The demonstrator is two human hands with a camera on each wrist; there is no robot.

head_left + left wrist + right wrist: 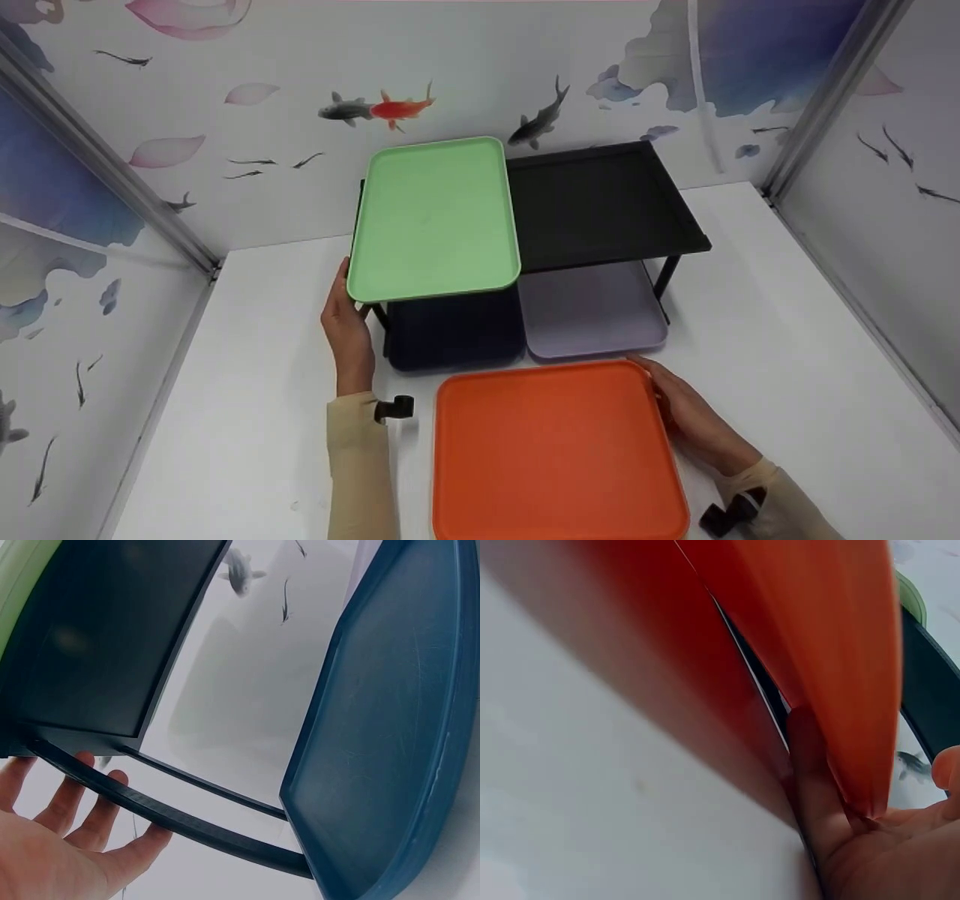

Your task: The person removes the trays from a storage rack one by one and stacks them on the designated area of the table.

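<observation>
A light green tray (435, 217) lies on the left part of a black raised rack (600, 202). My left hand (349, 337) is at the front left corner of the tray and rack. In the left wrist view its fingers (97, 825) are spread and extended beside the rack's curved black leg. My right hand (697, 420) holds an orange tray (559, 450) at its right edge, near the far right corner. One finger (814, 772) reaches beneath the rim in the right wrist view; the rest of that grip is partly hidden.
Below the rack, a dark blue tray (454, 334) and a pale purple tray (592, 311) stand side by side on the white table (255, 420). Walls printed with fish enclose the table behind and at both sides.
</observation>
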